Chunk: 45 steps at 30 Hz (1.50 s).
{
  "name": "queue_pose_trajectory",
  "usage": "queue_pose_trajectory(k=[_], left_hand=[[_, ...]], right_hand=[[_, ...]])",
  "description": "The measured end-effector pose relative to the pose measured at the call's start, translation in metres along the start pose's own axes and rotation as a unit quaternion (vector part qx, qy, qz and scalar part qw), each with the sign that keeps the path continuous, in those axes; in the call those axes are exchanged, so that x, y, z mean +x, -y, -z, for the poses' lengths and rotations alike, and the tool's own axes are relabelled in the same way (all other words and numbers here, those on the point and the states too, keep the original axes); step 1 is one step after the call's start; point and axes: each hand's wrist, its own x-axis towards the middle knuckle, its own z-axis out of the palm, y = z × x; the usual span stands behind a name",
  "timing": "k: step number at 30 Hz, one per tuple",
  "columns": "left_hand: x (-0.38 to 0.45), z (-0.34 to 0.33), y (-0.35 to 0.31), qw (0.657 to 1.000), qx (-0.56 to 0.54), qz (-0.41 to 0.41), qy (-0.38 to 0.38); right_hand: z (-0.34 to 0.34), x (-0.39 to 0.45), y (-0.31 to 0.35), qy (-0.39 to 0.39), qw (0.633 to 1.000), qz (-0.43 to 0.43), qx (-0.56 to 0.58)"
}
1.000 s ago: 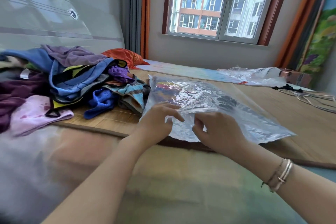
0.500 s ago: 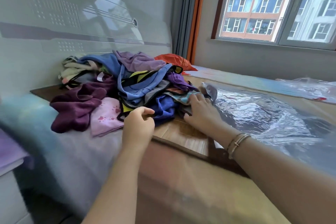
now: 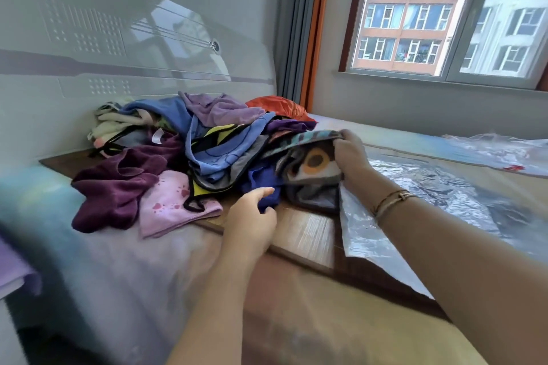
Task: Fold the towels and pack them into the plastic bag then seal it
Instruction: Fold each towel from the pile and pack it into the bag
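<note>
Towel pile point(image 3: 189, 154) sat at the far-left corner of the wooden mat point(image 3: 305, 234), ahead and left of both hands; plastic bag point(image 3: 421, 187) lay flat on the mat to the right, its near-left corner just beside the pile's right edge. Key relation: the patterned towel point(image 3: 308, 157) on the pile's right flank was the piece in play, and the right hand point(image 3: 351, 157) was the nearer one, already on it. That hand had fingers curled over the towel's upper edge, lifting it off the pile, forearm crossing above the bag's left edge. The towel's long axis looked to run left-right along the pile's near side, though folds hid most of it, so hard to be sure. Left hand point(image 3: 252, 219) hovered low at the mat's near edge, palm turned inward, fingers loosely curled and a bit apart, next to a blue towel point(image 3: 261, 181); contact unclear, nothing plainly gripped. Judgement: next move needs the left hand to catch the patterned towel's free end.
</note>
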Motion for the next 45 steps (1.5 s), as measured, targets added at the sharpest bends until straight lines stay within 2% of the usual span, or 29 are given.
queue_pose_trajectory(k=[3, 9, 14, 17, 19, 22, 24, 26, 27, 29, 30, 32, 33, 34, 38, 40, 42, 45], left_hand=[[-0.007, -0.009, -0.015, 1.0, -0.019, -0.006, 0.023], [-0.018, -0.032, -0.038, 0.993, -0.112, -0.024, 0.039], [-0.023, -0.047, -0.058, 0.978, -0.206, -0.012, -0.015], [-0.029, -0.05, -0.065, 0.965, -0.25, -0.01, -0.08], [-0.033, -0.048, -0.066, 0.966, -0.21, -0.012, -0.152], [-0.038, -0.043, -0.061, 0.982, 0.012, 0.007, -0.19], [-0.04, -0.039, -0.055, 0.983, 0.099, -0.016, -0.156], [-0.039, -0.037, -0.046, 0.991, 0.093, -0.037, -0.087], [-0.036, -0.036, -0.042, 0.997, 0.053, -0.037, -0.052], [-0.034, -0.031, -0.047, 0.995, -0.094, 0.031, 0.003], [-0.034, -0.028, -0.053, 0.979, -0.182, 0.088, 0.041], [-0.031, -0.024, -0.058, 0.915, -0.33, 0.198, 0.116], [-0.032, -0.022, -0.058, 0.892, -0.365, 0.227, 0.139], [-0.032, -0.021, -0.057, 0.885, -0.371, 0.236, 0.154], [-0.018, -0.011, -0.055, 0.912, -0.334, 0.214, 0.105], [-0.009, 0.004, -0.065, 0.923, -0.334, 0.173, 0.083], [-0.003, 0.022, -0.076, 0.937, -0.318, 0.13, 0.067], [-0.002, 0.049, -0.094, 0.939, -0.322, 0.085, 0.084]], right_hand=[[0.016, -0.005, 0.027, 0.01, 0.993, 0.002, 0.116], [0.078, -0.021, 0.062, 0.036, 0.979, 0.021, 0.2], [0.131, -0.052, 0.066, 0.061, 0.966, -0.01, 0.251], [0.154, -0.077, 0.057, 0.075, 0.964, -0.03, 0.253], [0.167, -0.091, 0.051, 0.08, 0.964, -0.044, 0.25], [0.181, -0.108, 0.045, 0.089, 0.961, -0.072, 0.252], [0.185, -0.116, 0.041, 0.089, 0.958, -0.096, 0.253], [0.183, -0.123, 0.039, 0.102, 0.959, -0.117, 0.238], [0.18, -0.126, 0.038, 0.112, 0.962, -0.124, 0.217], [0.169, -0.134, 0.036, 0.137, 0.967, -0.128, 0.172], [0.164, -0.137, 0.035, 0.159, 0.967, -0.124, 0.154], [0.152, -0.142, 0.032, 0.237, 0.96, -0.102, 0.105], [0.147, -0.145, 0.031, 0.282, 0.952, -0.095, 0.078], [0.141, -0.146, 0.03, 0.321, 0.94, -0.094, 0.06], [0.131, -0.141, 0.025, 0.462, 0.879, -0.106, 0.058], [0.129, -0.129, 0.022, 0.497, 0.86, -0.101, 0.052], [0.122, -0.115, 0.02, 0.439, 0.89, -0.1, 0.07], [0.103, -0.091, 0.018, 0.257, 0.953, -0.117, 0.109]])
